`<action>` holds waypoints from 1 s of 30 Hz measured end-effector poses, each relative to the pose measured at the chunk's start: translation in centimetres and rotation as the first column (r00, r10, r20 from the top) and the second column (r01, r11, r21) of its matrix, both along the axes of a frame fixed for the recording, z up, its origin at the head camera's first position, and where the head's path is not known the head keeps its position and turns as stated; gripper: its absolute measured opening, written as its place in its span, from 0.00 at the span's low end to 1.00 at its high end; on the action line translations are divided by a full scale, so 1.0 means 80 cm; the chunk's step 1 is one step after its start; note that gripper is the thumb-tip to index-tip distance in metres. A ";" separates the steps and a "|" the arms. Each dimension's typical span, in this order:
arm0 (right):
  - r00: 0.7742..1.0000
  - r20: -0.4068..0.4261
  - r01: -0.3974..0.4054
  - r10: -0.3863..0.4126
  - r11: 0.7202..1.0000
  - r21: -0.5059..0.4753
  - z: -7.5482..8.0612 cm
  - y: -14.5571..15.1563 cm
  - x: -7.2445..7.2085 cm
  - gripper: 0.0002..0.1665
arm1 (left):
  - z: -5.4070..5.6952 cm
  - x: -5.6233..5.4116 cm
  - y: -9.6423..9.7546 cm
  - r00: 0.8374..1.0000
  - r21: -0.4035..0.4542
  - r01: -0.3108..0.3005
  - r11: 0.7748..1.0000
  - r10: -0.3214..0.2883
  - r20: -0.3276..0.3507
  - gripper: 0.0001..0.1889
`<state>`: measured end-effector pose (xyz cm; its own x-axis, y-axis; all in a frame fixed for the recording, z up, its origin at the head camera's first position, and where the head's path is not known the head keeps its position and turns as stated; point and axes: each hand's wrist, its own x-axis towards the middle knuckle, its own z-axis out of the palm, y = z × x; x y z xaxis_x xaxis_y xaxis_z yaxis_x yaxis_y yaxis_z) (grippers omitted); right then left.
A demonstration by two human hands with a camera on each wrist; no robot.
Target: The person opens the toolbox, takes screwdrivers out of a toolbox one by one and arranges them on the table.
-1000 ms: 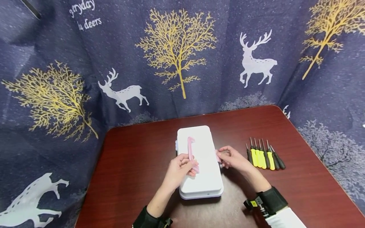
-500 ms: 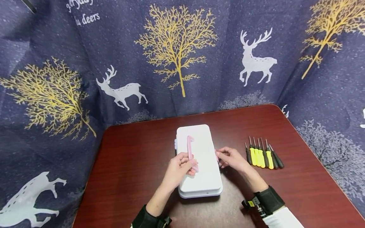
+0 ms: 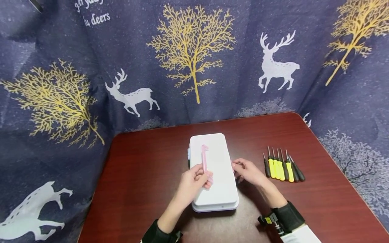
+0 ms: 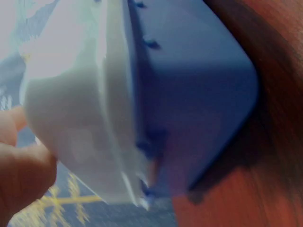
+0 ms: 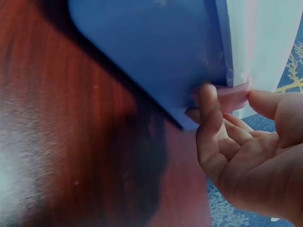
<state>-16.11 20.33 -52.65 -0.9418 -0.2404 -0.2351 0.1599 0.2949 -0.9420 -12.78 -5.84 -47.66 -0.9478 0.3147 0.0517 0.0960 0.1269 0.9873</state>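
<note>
A toolbox-like case [image 3: 220, 192] with a white lid and a blue base lies on the table. My left hand [image 3: 192, 182] grips the near end of the pink carry handle [image 3: 204, 157] on its lid. At the case's right side, my right hand [image 3: 247, 171] pinches a pink latch [image 5: 234, 97]. In the right wrist view, the thumb presses the latch's lid end while a bent finger is at its lower end. The left wrist view shows the case's blue side [image 4: 199, 94] and the left fingertips beside the lid. Lid and base meet along the seam.
Several screwdrivers [image 3: 280, 168] with yellow or black handles lie in a row to the right of the right hand. The dark red wooden table [image 3: 143, 168] ends at a curtain [image 3: 170, 111] printed with deer and trees. A light blue clip [image 3: 188, 154] shows on the case's left side.
The pink latch shows less beside the case than a second ago, with the right fingertips closer against the side. The left hand stays on the handle. The head view has shifted slightly.
</note>
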 end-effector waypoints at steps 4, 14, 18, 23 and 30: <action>0.999 0.041 0.008 -0.008 1.000 0.001 -0.003 0.001 0.004 0.25 | 0.002 0.014 0.008 0.980 -0.241 -0.070 0.968 0.021 -0.200 0.22; 0.999 0.035 0.033 -0.031 0.999 -0.041 -0.010 0.002 0.006 0.26 | 0.001 0.020 0.025 0.800 -0.654 -0.281 0.702 -0.205 -0.564 0.17; 0.998 0.030 0.051 -0.050 0.997 -0.058 -0.009 0.001 0.004 0.26 | -0.003 0.017 0.026 0.725 -0.663 -0.353 0.660 -0.256 -0.640 0.15; 0.998 0.040 0.054 -0.052 0.997 -0.051 -0.008 0.001 0.002 0.26 | 0.000 0.024 0.014 0.773 -0.614 -0.331 0.716 -0.168 -0.612 0.11; 0.998 0.011 0.059 -0.059 0.998 -0.009 0.000 0.006 -0.012 0.27 | 0.015 0.029 -0.034 0.938 -0.585 -0.262 0.767 0.061 -0.340 0.14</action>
